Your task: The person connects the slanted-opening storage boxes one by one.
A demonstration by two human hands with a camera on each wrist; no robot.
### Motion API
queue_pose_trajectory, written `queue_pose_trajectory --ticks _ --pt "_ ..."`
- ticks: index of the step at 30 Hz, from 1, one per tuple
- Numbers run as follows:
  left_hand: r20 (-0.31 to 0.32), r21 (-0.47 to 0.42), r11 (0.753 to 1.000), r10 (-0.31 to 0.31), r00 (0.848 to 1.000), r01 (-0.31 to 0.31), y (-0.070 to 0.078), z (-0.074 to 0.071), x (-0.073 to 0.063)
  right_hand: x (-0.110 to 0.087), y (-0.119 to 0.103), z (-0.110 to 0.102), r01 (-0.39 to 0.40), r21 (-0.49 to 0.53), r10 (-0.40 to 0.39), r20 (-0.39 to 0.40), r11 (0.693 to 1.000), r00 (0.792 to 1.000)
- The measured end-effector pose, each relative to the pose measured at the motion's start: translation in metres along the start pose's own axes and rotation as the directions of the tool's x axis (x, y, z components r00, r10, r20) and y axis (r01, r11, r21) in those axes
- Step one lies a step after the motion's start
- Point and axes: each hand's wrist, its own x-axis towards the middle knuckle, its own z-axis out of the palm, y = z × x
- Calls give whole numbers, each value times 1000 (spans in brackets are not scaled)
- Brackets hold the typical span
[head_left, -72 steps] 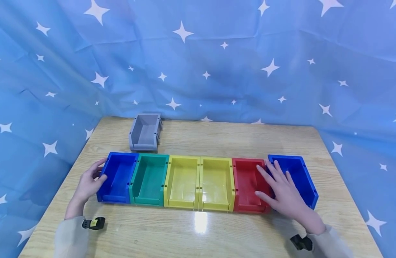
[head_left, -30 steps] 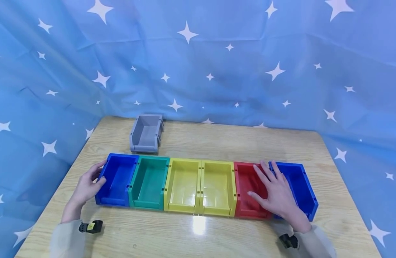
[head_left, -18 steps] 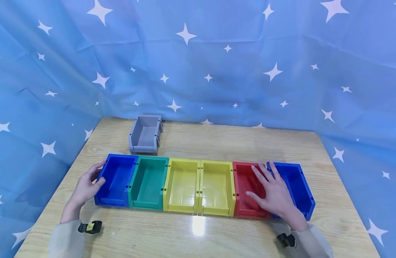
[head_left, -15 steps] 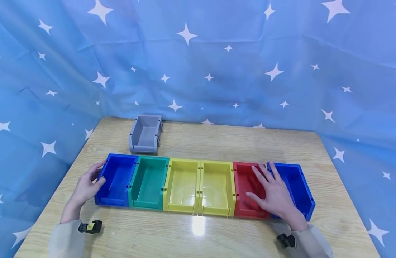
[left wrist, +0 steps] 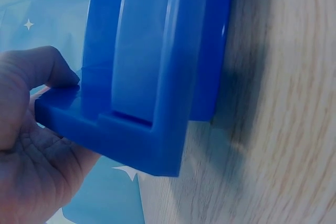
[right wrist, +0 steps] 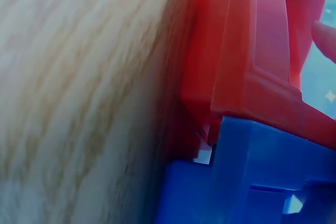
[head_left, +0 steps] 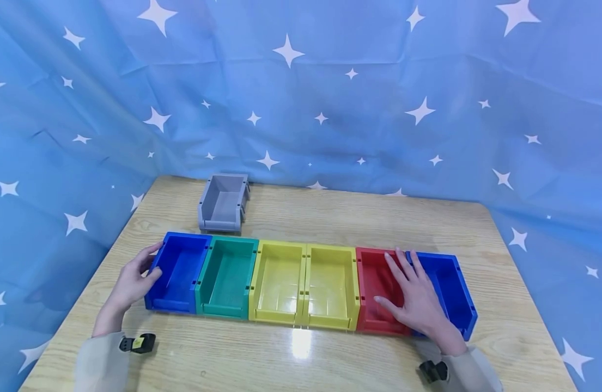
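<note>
In the head view, a row of plastic bins runs across the table: blue point(head_left: 170, 306), green point(head_left: 222, 311), yellow point(head_left: 275, 316), a second yellow point(head_left: 330, 322), red point(head_left: 382, 326) and another blue bin point(head_left: 469, 305). My left hand point(head_left: 134, 280) grips the outer side wall of the left blue bin, its thumb over the rim point(left wrist: 68, 100) in the left wrist view. With fingers spread straight, my right hand point(head_left: 420, 305) lies over the seam between the red and right blue bins. The right wrist view shows the red wall point(right wrist: 236, 77) against the blue one point(right wrist: 262, 150).
Behind the row, at the back left, a grey bin point(head_left: 219, 224) stands alone. A blue star-patterned cloth point(head_left: 301, 81) hangs along the back and sides of the wooden table point(head_left: 232, 359). Each wrist wears a black device.
The right blue bin has shifted a little left and towards me, lining up closer beside the red bin. My right hand moved left with it; my left hand keeps its grip.
</note>
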Motion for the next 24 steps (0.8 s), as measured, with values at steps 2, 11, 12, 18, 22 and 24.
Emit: queue_pose_trajectory --ticks 2,11,12,18,22,24 --pt "0 -1 1000 -6 1000 6 0 0 -1 1 0 -1 1 -5 -1 2 1000 1000" --pt "13 -35 999 -4 1000 4 1 1 -3 -4 -1 -2 10 -19 -10 9 1000 1000" --pt "13 -31 999 -12 1000 12 1 1 -3 -4 0 -2 17 -11 -17 6 1000 1000" --pt "29 -33 998 -47 998 48 5 -2 -2 -1 3 -6 45 110 -45 5 993 999" --pt "27 -45 998 -35 999 36 4 -2 -2 2 4 -17 31 198 -33 8 980 999" --pt "21 -47 999 -24 999 25 3 -2 -2 5 6 -25 28 223 -26 -15 974 1000"
